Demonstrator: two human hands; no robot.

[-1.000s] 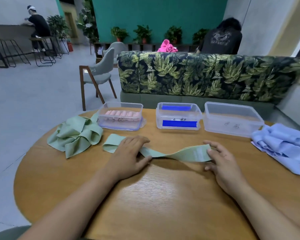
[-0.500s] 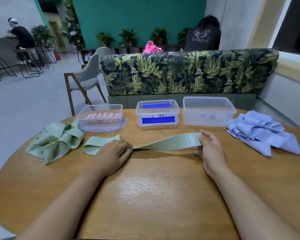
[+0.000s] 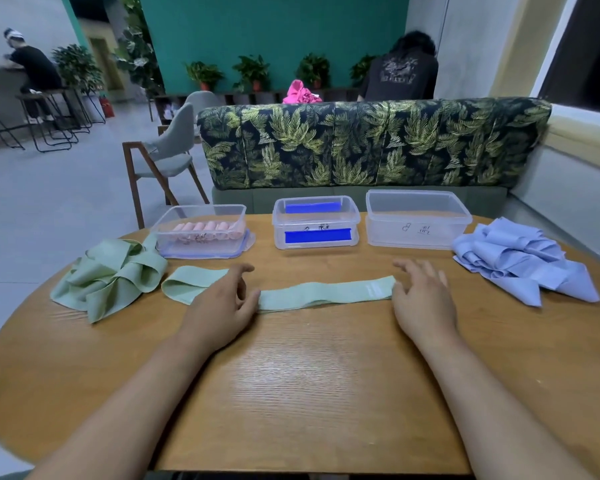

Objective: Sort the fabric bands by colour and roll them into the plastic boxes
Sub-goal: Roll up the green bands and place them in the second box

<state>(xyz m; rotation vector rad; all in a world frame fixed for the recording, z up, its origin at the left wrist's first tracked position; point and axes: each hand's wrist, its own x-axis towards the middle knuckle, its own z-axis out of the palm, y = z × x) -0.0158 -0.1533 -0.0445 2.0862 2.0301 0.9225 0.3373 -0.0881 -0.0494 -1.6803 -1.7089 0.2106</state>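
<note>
Pale green band (image 3: 326, 295) on tan wood-grain worktop (image 3: 291, 393); green band pile (image 3: 111, 271); lilac-blue band pile (image 3: 520, 265); pink rolls (image 3: 201, 227) in clear box (image 3: 201, 230); blue label on middle box (image 3: 316, 223); sofa (image 3: 371, 143) dark with green leaf print; teal wall (image 3: 274, 29).

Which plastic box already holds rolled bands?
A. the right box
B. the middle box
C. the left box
C: a row of pink rolls lies in the left box, while the middle box and the right box show no rolls.
</note>
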